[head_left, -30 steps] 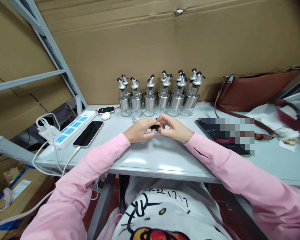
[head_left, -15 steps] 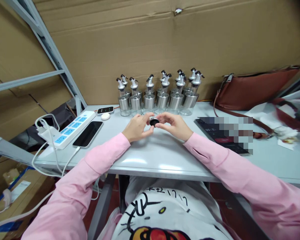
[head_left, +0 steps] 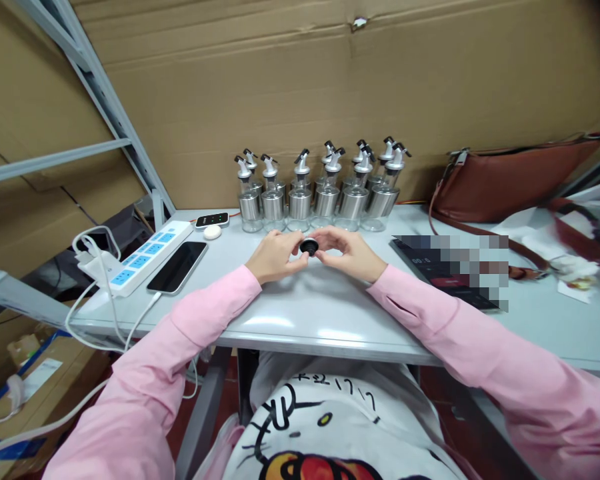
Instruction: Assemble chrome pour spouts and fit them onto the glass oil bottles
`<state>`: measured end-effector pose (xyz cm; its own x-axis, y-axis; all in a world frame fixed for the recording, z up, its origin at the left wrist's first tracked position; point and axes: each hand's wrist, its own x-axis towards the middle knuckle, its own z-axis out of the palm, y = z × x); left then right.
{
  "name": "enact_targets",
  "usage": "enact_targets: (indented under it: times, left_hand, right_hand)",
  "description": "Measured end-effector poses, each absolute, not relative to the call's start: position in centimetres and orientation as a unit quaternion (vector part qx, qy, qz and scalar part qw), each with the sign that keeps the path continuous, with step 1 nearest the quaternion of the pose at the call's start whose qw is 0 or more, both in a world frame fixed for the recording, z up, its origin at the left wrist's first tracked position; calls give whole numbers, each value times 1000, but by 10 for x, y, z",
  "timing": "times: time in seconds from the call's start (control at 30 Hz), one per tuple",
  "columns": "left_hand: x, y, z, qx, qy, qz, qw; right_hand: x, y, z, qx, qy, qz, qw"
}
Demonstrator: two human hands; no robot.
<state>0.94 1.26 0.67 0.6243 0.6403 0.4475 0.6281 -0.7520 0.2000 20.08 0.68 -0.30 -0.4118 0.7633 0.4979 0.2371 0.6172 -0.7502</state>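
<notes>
Small black round cap (head_left: 309,246) pinched between both hands above the tabletop (head_left: 325,313).

Left hand (head_left: 274,257) and right hand (head_left: 350,252) each grip the cap's rim with their fingertips, one from either side. Its flat round face is turned toward the camera; no long axis can be told. A row of dispenser bottles (head_left: 320,193) stands just beyond the hands.

A second ago your fingers covered most of the black cap (head_left: 309,247); now its round face shows between your fingertips. Your left hand (head_left: 274,256) has opened a little, thumb and forefinger pinching the cap's 9 o'clock edge, and your right hand (head_left: 349,252) holds its 3 o'clock edge.
</notes>
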Motion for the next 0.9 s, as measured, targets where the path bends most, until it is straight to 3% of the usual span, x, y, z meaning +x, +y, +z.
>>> enact_targets:
  times: [0.9]
  left_hand:
    - [8,12,9,919,330,215,27]
  right_hand:
    - [199,2,-3,-312,-814,270,410]
